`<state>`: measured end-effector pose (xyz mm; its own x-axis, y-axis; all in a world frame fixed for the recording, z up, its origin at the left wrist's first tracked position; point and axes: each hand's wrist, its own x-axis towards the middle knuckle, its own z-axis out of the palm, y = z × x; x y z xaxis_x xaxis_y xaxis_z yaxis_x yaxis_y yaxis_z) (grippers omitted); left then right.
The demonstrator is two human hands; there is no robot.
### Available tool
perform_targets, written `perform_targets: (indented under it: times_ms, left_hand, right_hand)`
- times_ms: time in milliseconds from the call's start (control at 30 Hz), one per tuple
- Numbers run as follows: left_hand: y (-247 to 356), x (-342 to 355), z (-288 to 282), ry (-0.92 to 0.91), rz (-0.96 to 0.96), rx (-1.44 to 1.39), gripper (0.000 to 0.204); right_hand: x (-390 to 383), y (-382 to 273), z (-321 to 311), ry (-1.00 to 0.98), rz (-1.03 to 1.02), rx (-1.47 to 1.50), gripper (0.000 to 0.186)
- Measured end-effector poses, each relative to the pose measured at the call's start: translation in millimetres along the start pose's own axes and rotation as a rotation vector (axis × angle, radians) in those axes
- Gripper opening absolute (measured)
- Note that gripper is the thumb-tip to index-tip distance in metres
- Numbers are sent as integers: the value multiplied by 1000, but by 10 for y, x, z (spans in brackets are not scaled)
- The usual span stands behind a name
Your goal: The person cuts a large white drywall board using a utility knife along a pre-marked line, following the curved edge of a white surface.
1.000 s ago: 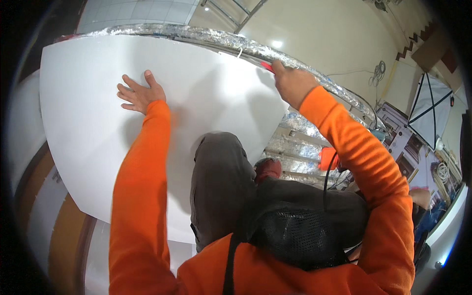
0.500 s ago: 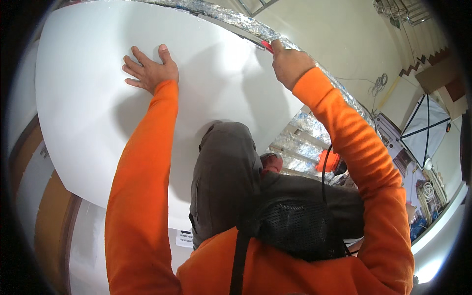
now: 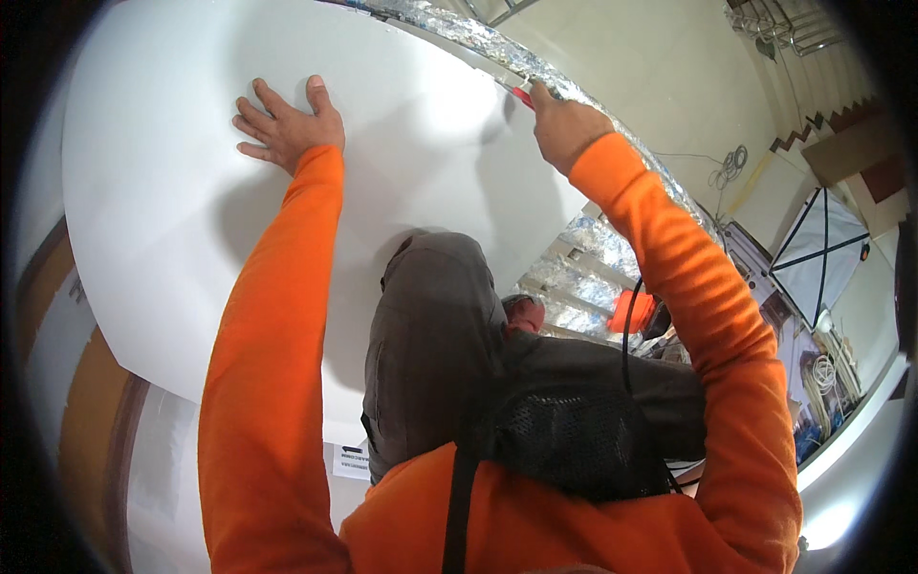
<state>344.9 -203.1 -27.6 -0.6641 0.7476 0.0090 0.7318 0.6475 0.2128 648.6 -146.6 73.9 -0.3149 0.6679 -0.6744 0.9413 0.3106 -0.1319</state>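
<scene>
A large white sheet lies under both arms, and my bent knee rests on it. My left hand is pressed flat against the sheet with its fingers spread. At the sheet's far right edge, my right hand is closed around a slim red utility knife. Only the knife's front end shows, pointing left at the sheet's edge; the rest is hidden in my fist. Whether its blade touches the sheet I cannot tell.
Silvery, wrinkled wrapping runs along the sheet's far edge. Slatted boards and an orange object lie right of my knee. A black cable hangs by my right arm. Coiled cable lies on the floor at right.
The view has shifted slightly. My right hand and the knife stay at the sheet's edge, with the knife's front tilted a little differently. My left hand remains flat.
</scene>
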Motion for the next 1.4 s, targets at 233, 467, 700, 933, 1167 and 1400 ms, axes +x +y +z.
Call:
perform_targets:
  times_ms: [233,467,700,933,1167,1400]
  left_hand:
    - [-22,14,-48,19,17,-1,82]
    - [10,-6,8,-16,6,-7,81]
    - [-12,2,-22,2,-1,9,83]
    - [-6,-9,-37,-36,5,16,83]
    - [-8,8,-31,-1,21,15,83]
    - [-33,-1,-3,4,24,32,84]
  right_hand:
    - [-123,-51,-64,8,30,0,24]
    - [-26,18,41,-16,23,12,23]
    - [-118,64,20,-84,36,-31,22]
    - [-103,57,44,-82,43,-68,20]
    - [-268,145,106,-74,87,-87,18]
    - [-261,99,115,-20,65,-16,18]
